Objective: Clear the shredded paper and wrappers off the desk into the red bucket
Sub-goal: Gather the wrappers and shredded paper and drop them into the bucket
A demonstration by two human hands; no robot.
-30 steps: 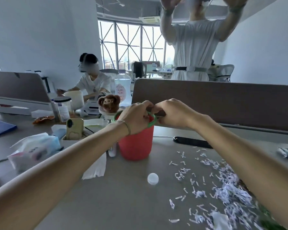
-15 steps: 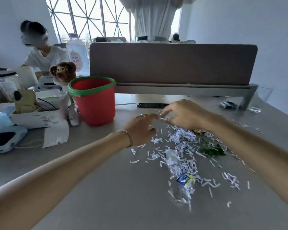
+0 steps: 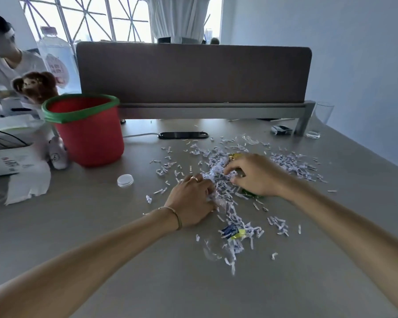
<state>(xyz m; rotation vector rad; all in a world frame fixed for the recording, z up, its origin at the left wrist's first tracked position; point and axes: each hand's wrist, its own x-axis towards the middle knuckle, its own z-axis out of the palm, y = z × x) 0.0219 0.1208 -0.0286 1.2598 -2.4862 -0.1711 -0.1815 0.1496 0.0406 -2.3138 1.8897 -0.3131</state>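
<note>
White shredded paper (image 3: pixel 287 164) lies scattered over the middle of the grey desk (image 3: pixel 101 226). My left hand (image 3: pixel 191 198) and my right hand (image 3: pixel 255 175) rest on the pile, cupped toward each other with a heap of shreds (image 3: pixel 221 182) pressed between them. A blue and yellow wrapper (image 3: pixel 231 231) lies just below the hands. A green wrapper (image 3: pixel 251 193) shows under my right hand and a gold one (image 3: pixel 234 156) by its fingertips. The red bucket (image 3: pixel 90 134) with a green rim stands upright at the left rear, apart from both hands.
A white bottle cap (image 3: pixel 125 180) lies between bucket and pile. A black cable port (image 3: pixel 183 135) sits before the brown divider (image 3: pixel 193 72). A glass (image 3: pixel 319 120) and a dark packet (image 3: pixel 282 130) stand at the right rear. Papers and boxes (image 3: pixel 14 161) crowd the left; two people are beyond.
My hands left the bucket's rim and came down to the shredded paper. They now press together around a heap in the pile's middle. The view has tilted down and right.
</note>
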